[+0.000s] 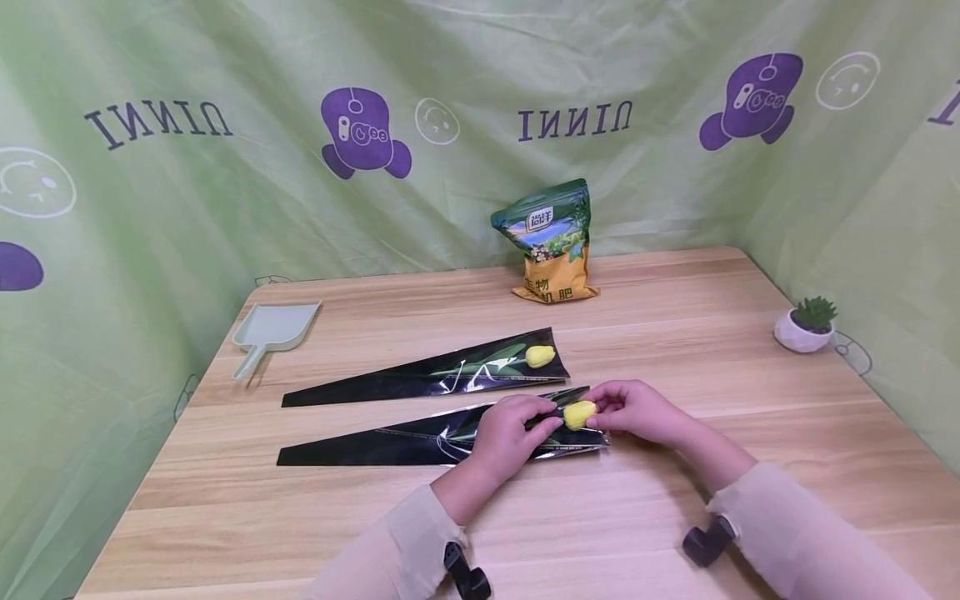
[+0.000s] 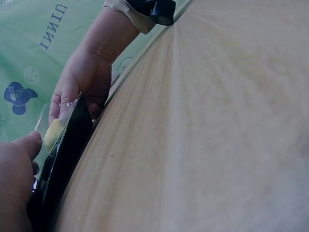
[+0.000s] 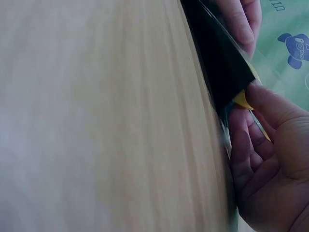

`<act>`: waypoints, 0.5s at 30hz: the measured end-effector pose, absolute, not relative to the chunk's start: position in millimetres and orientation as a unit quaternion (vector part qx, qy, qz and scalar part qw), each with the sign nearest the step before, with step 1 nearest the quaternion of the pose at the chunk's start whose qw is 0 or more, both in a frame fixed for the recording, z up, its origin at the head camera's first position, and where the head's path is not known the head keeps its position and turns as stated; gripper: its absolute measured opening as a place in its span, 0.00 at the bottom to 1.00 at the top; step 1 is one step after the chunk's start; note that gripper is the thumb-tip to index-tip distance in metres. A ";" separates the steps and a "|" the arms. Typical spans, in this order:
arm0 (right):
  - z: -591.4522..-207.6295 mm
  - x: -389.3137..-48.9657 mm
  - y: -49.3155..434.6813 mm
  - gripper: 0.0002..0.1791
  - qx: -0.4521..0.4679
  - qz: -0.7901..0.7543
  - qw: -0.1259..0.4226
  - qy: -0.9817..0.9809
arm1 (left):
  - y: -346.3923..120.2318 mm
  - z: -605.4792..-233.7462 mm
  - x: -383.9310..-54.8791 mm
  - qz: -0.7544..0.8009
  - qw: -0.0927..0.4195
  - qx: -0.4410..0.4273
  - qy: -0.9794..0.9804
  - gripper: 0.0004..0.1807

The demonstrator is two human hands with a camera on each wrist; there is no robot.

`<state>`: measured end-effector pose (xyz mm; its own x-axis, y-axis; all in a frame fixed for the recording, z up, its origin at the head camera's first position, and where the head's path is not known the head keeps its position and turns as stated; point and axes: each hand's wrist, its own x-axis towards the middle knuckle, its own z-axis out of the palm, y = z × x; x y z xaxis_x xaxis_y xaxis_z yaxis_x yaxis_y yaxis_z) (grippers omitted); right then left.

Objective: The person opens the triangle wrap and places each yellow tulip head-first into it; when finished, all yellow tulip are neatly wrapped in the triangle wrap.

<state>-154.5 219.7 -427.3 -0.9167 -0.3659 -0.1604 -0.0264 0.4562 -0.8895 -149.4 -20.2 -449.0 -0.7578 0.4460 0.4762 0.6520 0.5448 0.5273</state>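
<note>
A long tapering flower sleeve, black-backed with a clear front, lies nearer me on the table. A yellow tulip shows at its wide right end. My left hand pinches the sleeve's film just left of the bloom, thumb on the clear side in the left wrist view. At the wide mouth, my right hand grips the sleeve's edge around the tulip head, fingertips right at the petals. In the right wrist view the black backing hides most of the bloom.
Behind lies a second black sleeve holding another yellow tulip. A pale dustpan is at the left. A green and orange fertilizer bag stands at the back, and a small potted succulent sits by the right edge.
</note>
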 end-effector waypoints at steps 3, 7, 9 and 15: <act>-430.4 -155.4 216.2 0.21 -0.123 -0.505 0.156 0.840 | -20.7 -447.7 -148.9 -0.359 0.141 -0.314 -0.867 0.12; -432.4 -155.8 212.0 0.18 -0.128 -0.495 0.147 0.847 | -21.0 -448.0 -149.2 -0.363 0.140 -0.316 -0.865 0.13; -431.9 -155.3 210.2 0.17 -0.131 -0.490 0.145 0.849 | -20.8 -448.4 -149.4 -0.364 0.140 -0.317 -0.864 0.13; -430.6 -154.2 207.9 0.16 -0.144 -0.491 0.152 0.846 | -20.7 -448.8 -149.3 -0.362 0.137 -0.318 -0.865 0.12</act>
